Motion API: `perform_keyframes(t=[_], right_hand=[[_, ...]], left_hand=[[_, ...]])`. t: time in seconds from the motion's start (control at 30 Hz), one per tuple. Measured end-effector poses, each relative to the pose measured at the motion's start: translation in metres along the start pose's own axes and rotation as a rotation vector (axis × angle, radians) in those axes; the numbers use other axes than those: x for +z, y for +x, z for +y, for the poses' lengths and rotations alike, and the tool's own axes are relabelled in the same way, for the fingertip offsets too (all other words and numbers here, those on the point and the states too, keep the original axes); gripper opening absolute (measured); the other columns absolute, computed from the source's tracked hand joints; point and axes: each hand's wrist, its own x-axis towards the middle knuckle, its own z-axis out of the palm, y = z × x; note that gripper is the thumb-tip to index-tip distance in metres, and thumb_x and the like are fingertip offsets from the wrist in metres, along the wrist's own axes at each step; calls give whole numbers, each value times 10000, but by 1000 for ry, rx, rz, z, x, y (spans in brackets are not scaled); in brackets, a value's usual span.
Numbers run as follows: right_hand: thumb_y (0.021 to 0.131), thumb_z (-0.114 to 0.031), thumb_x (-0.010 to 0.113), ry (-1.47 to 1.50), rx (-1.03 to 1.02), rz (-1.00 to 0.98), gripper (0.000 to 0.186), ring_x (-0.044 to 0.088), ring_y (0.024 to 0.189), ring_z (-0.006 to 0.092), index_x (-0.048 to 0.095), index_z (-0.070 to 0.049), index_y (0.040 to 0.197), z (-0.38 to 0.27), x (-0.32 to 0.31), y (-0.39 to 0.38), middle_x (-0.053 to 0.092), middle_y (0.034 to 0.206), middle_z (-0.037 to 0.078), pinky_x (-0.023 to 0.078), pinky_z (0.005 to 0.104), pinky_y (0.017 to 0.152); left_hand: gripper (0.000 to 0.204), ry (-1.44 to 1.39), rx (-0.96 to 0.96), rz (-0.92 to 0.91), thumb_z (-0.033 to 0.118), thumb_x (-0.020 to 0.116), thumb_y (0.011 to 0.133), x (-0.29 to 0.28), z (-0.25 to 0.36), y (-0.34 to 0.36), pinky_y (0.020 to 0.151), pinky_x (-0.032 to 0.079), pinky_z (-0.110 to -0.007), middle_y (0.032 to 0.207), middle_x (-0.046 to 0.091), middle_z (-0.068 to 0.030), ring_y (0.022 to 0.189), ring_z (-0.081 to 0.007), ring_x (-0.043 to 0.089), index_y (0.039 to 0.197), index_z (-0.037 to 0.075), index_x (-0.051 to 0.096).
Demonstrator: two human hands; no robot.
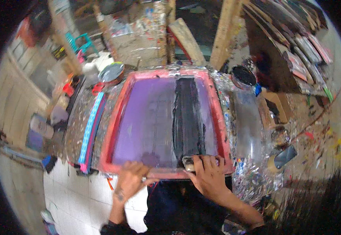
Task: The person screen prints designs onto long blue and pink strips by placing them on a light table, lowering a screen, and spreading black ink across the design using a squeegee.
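A pink-framed screen with purple mesh lies on a paint-spattered bench, with a band of dark ink running front to back right of centre. My left hand has its fingers curled over the frame's front rail, left of centre. My right hand grips a small pale tool with dark smears, perhaps a scraper, at the front right of the screen by the band's near end. Most of this tool is hidden by my fingers.
Blue and pink strips lie left of the screen. A grey paint pot and a dark one stand behind. To the right are a clear sheet, a cardboard box and a tape roll. Wooden posts rise at the back.
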Motion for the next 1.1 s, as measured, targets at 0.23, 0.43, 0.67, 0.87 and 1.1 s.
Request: perform_keyframes(t=[0.23, 0.43, 0.67, 0.87, 1.1], right_hand=[[857, -362, 773, 11, -120, 633, 393, 557, 679, 372, 553, -37, 837, 33, -118, 121, 520, 757, 148, 427, 472, 617], [941, -517, 625, -92, 96, 478, 538, 701, 831, 464, 665, 17, 896, 40, -194, 202, 704, 885, 258, 553, 556, 750], [972, -516, 566, -76, 49, 449, 583, 706, 894, 479, 707, 49, 938, 61, -211, 226, 708, 941, 315, 555, 564, 811], [951, -588, 566, -75, 65, 457, 650, 706, 921, 478, 741, 38, 948, 69, -219, 253, 715, 919, 311, 554, 558, 838], [949, -574, 585, -55, 11, 489, 710, 635, 1131, 486, 688, 89, 1183, 111, -224, 291, 667, 1160, 348, 481, 513, 988]], left_hand=[[299, 219, 100, 1008, 314, 803, 869, -86, 29, 90, 900, 492, -442, 972, 674, -95, 955, -251, 643, 1037, 86, 709], [346, -1878, -419, 557, 326, 707, 962, -11, 75, 218, 850, 534, -360, 1013, 666, -102, 890, -242, 650, 1101, 22, 617], [292, -2614, -463, 155, 326, 575, 1018, -18, 68, 303, 849, 562, -418, 902, 666, -76, 814, -239, 676, 1023, 34, 580], [209, -1919, -280, 170, 173, 551, 996, 129, -7, 259, 704, 527, -382, 747, 657, -42, 731, -170, 640, 835, 72, 638], [270, -611, -524, 122, 239, 635, 861, 145, -193, 95, 781, 526, -433, 884, 734, -169, 850, -281, 688, 959, 22, 761]])
